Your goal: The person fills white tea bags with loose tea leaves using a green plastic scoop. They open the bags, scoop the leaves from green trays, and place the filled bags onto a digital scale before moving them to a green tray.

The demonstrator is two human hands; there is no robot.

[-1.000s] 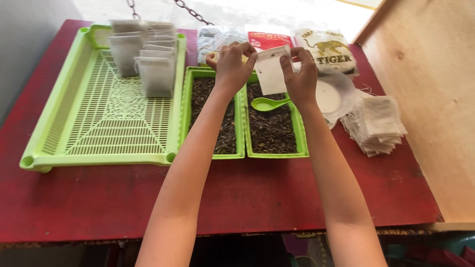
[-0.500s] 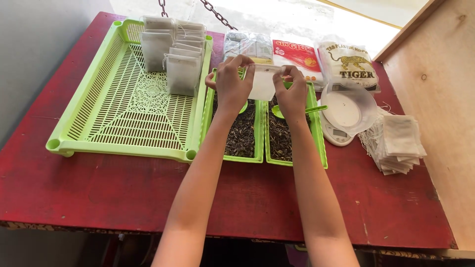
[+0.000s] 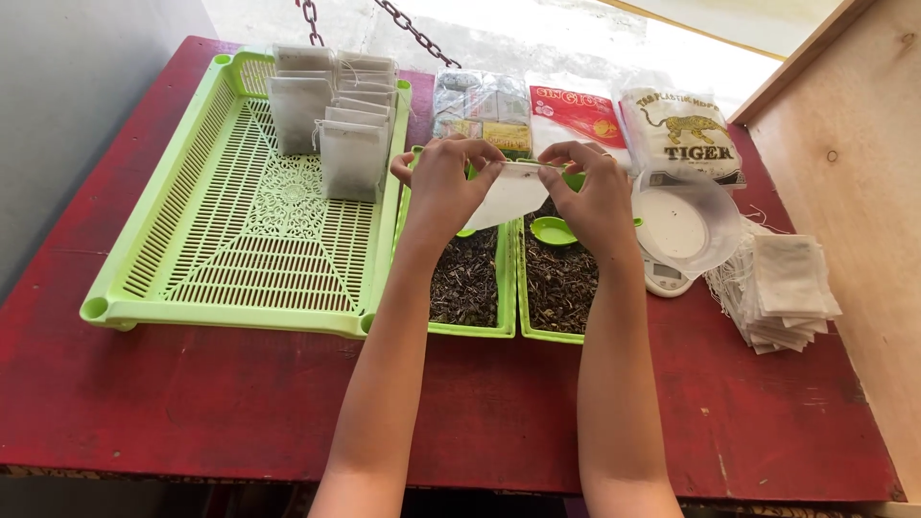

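Observation:
My left hand [image 3: 444, 185] and my right hand [image 3: 589, 189] both pinch the top edge of one white filter bag [image 3: 508, 195], held above two small green trays of dark loose tea [image 3: 467, 278] [image 3: 559, 281]. A green scoop [image 3: 554, 230] lies in the right tray, just below the bag. At the far end of a large green slotted tray [image 3: 240, 230], left of my hands, several filled white bags [image 3: 331, 120] stand upright in rows.
A white scale with a clear bowl [image 3: 683, 230] stands right of the tea trays. A stack of flat white bags with strings [image 3: 782, 291] lies at the right. Printed packets [image 3: 585, 115] line the back of the red table [image 3: 192, 403]. A wooden panel [image 3: 854, 163] borders the right side.
The view has dropped and shifted, and the things now sit closer. My hands have brought the bag lower, from upright in front of the packets to tilted over the tea trays.

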